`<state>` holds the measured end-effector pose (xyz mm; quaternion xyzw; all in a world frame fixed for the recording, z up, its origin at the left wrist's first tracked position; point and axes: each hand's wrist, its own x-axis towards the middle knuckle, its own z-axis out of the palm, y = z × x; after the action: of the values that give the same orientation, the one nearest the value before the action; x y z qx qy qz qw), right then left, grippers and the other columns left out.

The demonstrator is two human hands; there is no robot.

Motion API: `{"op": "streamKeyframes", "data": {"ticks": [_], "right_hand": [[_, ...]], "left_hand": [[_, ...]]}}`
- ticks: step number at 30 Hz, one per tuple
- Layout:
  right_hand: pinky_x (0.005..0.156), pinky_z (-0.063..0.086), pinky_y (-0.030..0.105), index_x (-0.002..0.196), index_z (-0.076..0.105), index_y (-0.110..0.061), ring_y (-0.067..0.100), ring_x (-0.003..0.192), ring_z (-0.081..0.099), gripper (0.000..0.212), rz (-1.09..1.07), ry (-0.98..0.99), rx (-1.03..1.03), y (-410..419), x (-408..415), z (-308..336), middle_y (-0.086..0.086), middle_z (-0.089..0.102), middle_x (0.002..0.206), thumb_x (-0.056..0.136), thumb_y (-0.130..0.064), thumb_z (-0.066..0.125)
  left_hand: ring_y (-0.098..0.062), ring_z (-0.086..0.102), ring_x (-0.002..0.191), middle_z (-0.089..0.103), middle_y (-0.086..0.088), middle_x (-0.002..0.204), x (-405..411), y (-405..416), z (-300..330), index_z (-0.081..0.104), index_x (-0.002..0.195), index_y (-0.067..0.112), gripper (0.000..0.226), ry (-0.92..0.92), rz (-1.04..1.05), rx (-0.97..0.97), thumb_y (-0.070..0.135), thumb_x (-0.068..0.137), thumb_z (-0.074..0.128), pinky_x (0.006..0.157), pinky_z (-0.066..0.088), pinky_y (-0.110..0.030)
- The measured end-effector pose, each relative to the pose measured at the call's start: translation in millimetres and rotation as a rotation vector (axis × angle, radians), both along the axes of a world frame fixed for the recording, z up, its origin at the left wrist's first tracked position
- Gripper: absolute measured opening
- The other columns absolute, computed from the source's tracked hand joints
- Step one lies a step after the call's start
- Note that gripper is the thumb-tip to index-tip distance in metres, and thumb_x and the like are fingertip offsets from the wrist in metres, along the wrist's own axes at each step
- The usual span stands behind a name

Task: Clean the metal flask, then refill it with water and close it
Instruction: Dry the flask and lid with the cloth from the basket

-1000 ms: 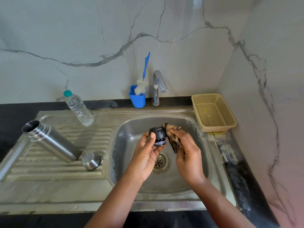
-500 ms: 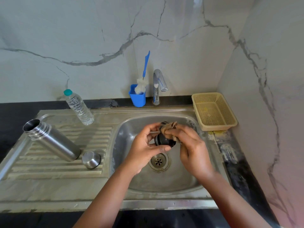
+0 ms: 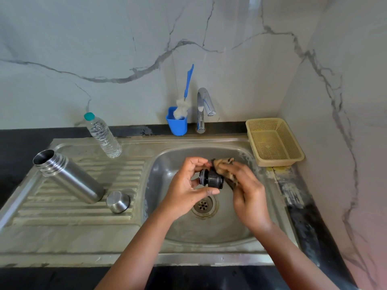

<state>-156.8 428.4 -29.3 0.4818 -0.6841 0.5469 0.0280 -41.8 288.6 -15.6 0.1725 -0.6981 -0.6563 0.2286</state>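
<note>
The open metal flask [image 3: 69, 176] stands on the ribbed drainboard at the left, its mouth empty. Its steel cap [image 3: 118, 201] sits upside down beside its base. Over the sink basin [image 3: 167, 164] my left hand [image 3: 186, 189] pinches the black inner stopper [image 3: 210, 179], which lies sideways. My right hand [image 3: 247, 191] grips a brown cloth [image 3: 224, 164] and presses it against the stopper's right end. A clear water bottle [image 3: 102, 136] with a teal lid stands behind the drainboard.
The tap [image 3: 204, 107] rises behind the basin, with no water running. A blue holder [image 3: 177, 123] with a bottle brush [image 3: 186, 97] stands left of it. A beige plastic basket [image 3: 274, 142] sits at the right corner. The drain [image 3: 204, 206] lies below my hands.
My hands have turned the stopper from upright to lying sideways. The cloth has shifted from over the stopper to its right end.
</note>
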Motion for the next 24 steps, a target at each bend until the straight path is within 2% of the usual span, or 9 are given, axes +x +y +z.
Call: {"op": "streamKeyframes", "data": {"ticks": [2, 4, 6, 9, 12, 15, 18, 22, 24], "right_hand": [[0.098, 0.048, 0.058, 0.123, 0.065, -0.021, 0.026, 0.118, 0.060, 0.069, 0.063, -0.341, -0.055, -3, -3, -8, 0.006, 0.065, 0.125, 0.073, 0.019, 0.038], [0.100, 0.045, 0.063, 0.127, 0.063, -0.020, 0.031, 0.121, 0.058, 0.066, 0.042, -0.501, -0.095, -1, 5, -16, 0.009, 0.063, 0.127, 0.077, 0.016, 0.039], [0.104, 0.045, 0.055, 0.125, 0.064, -0.019, 0.028, 0.123, 0.057, 0.066, -0.039, -0.471, -0.137, 4, 17, -19, 0.004, 0.064, 0.126, 0.076, 0.017, 0.040], [0.103, 0.047, 0.044, 0.119, 0.067, -0.016, 0.024, 0.120, 0.059, 0.065, -0.067, -0.383, -0.163, 6, 29, -12, -0.005, 0.065, 0.121, 0.071, 0.020, 0.041], [0.103, 0.047, 0.033, 0.117, 0.067, -0.014, 0.019, 0.119, 0.060, 0.064, -0.097, -0.363, -0.160, 2, 28, -7, -0.007, 0.066, 0.120, 0.070, 0.021, 0.041], [0.105, 0.047, 0.036, 0.118, 0.066, -0.014, 0.018, 0.121, 0.060, 0.067, -0.100, -0.437, -0.185, 0, 18, -4, 0.002, 0.066, 0.123, 0.075, 0.029, 0.040], [0.107, 0.046, 0.041, 0.124, 0.063, -0.013, 0.018, 0.126, 0.056, 0.069, -0.073, -0.448, -0.168, -2, 20, -1, -0.002, 0.064, 0.128, 0.074, 0.029, 0.040], [0.099, 0.050, 0.052, 0.119, 0.067, -0.016, 0.022, 0.117, 0.061, 0.071, -0.092, -0.446, -0.146, 5, 22, -11, -0.010, 0.065, 0.122, 0.073, 0.031, 0.041], [0.101, 0.050, 0.045, 0.113, 0.070, -0.018, 0.019, 0.117, 0.062, 0.072, -0.093, -0.465, -0.145, 8, 19, -13, -0.006, 0.067, 0.119, 0.074, 0.033, 0.040]], "left_hand": [[-0.019, 0.057, 0.121, 0.063, 0.001, 0.120, -2, 2, 3, 0.054, 0.118, 0.024, 0.067, 0.071, 0.013, 0.030, 0.004, 0.064, 0.089, 0.096, 0.052, -0.037], [-0.020, 0.058, 0.120, 0.062, -0.005, 0.121, -5, 4, 4, 0.053, 0.119, 0.016, 0.067, 0.116, 0.027, 0.045, -0.006, 0.066, 0.086, 0.095, 0.051, -0.032], [-0.022, 0.060, 0.118, 0.062, -0.009, 0.121, -9, 8, 2, 0.055, 0.119, 0.017, 0.064, 0.113, 0.059, 0.040, -0.003, 0.066, 0.087, 0.094, 0.052, -0.031], [-0.023, 0.064, 0.112, 0.066, -0.004, 0.117, -10, 7, -5, 0.062, 0.113, 0.030, 0.059, 0.097, 0.169, 0.065, 0.016, 0.062, 0.091, 0.090, 0.054, -0.032], [-0.021, 0.062, 0.114, 0.065, 0.001, 0.117, -7, 0, -7, 0.061, 0.112, 0.025, 0.058, 0.079, 0.111, 0.013, 0.008, 0.064, 0.090, 0.090, 0.053, -0.029], [-0.021, 0.059, 0.118, 0.063, 0.002, 0.118, -8, 2, -4, 0.062, 0.113, 0.020, 0.056, 0.053, -0.005, -0.073, 0.000, 0.067, 0.087, 0.093, 0.053, -0.029], [-0.023, 0.060, 0.119, 0.062, -0.002, 0.120, -14, 5, -3, 0.062, 0.113, 0.022, 0.057, 0.066, 0.054, -0.094, 0.003, 0.066, 0.089, 0.092, 0.053, -0.029], [-0.020, 0.061, 0.114, 0.058, 0.001, 0.118, -18, 5, -11, 0.061, 0.109, 0.035, 0.056, -0.021, 0.147, -0.239, 0.017, 0.066, 0.091, 0.092, 0.056, -0.036], [-0.020, 0.065, 0.105, 0.064, 0.004, 0.111, -16, 3, -16, 0.060, 0.107, 0.037, 0.052, -0.087, 0.149, -0.271, 0.031, 0.065, 0.090, 0.090, 0.056, -0.042]]}}
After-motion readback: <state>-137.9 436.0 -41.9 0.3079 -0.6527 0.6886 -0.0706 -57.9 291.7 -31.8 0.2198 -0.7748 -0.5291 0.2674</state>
